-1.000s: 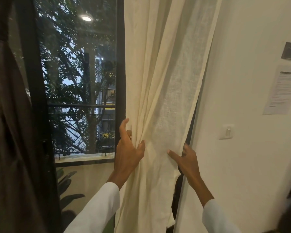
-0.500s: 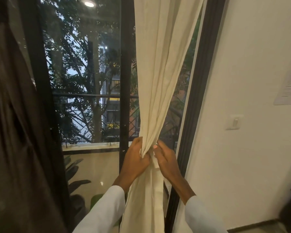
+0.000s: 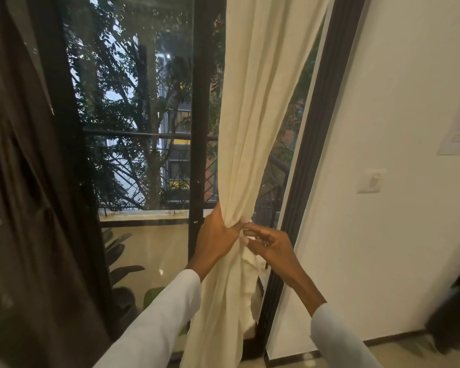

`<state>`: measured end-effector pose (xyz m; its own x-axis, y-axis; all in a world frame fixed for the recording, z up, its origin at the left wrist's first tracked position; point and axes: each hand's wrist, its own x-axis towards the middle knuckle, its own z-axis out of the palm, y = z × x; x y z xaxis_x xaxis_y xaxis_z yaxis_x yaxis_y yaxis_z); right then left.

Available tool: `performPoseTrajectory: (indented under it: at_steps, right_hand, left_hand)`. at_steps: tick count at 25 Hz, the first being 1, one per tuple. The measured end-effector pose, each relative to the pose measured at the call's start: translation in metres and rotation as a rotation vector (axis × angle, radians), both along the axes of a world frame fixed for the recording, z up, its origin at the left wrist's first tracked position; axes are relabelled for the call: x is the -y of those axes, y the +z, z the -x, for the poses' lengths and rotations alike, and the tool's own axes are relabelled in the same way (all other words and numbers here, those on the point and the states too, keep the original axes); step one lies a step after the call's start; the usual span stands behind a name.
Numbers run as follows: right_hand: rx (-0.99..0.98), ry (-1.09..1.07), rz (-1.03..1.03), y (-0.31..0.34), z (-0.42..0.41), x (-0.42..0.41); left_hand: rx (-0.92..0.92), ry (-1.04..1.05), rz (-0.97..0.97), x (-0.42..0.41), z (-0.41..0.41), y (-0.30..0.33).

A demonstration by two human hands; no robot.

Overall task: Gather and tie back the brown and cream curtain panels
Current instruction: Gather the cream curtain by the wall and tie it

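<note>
Here the cream curtain panel [image 3: 252,128] hangs at the centre of the view, drawn into a narrow bunch at about 6 o'clock from its wide top. The left hand [image 3: 215,236] wraps its grip round that gathered waist, fingers curled into the folds. The right hand [image 3: 270,244] sits just at 3 o'clock of it, its fingers [image 3: 250,229] bent toward the bunch and touching the cloth; whether this grip pinches the fabric I cannot tell. Below the hands the cream cloth falls loose toward the floor. The brown curtain panel [image 3: 19,181] hangs at 9 o'clock, well apart, against the dark window frame [image 3: 201,115]. At 3 o'clock, a wall switch [image 3: 371,180] sits on the white wall.
</note>
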<state>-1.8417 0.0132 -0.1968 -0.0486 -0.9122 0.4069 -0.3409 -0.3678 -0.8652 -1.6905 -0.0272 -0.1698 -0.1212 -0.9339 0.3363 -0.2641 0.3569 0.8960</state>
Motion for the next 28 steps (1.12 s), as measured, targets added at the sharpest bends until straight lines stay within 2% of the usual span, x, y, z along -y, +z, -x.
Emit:
performPoseTrajectory:
  at_steps: [2, 6, 11, 14, 23, 28]
  right_hand:
    - [-0.007, -0.029, -0.084, -0.004, 0.01, -0.006]
    - [-0.156, -0.036, -0.207, -0.006, 0.039, -0.015]
    - [-0.34, -0.109, -0.202, 0.002, 0.064, 0.002]
    - [-0.373, -0.093, -0.2, 0.005, 0.066, 0.023]
    - [-0.352, 0.056, -0.172, 0.004, 0.009, 0.073]
    - [-0.115, 0.051, -0.206, 0.008, -0.023, 0.076]
  left_hand:
    - [0.009, 0.025, -0.003, 0.001, -0.001, -0.001]
    - [0.013, 0.004, -0.037, 0.008, -0.008, 0.0]
    - [-0.081, -0.131, -0.183, 0.015, -0.02, 0.003]
    - [-0.13, -0.23, -0.304, 0.012, -0.021, 0.007]
    - [-0.117, -0.318, -0.358, 0.008, -0.02, 0.009]
    - [0.11, -0.267, -0.288, 0.016, -0.025, 0.018]
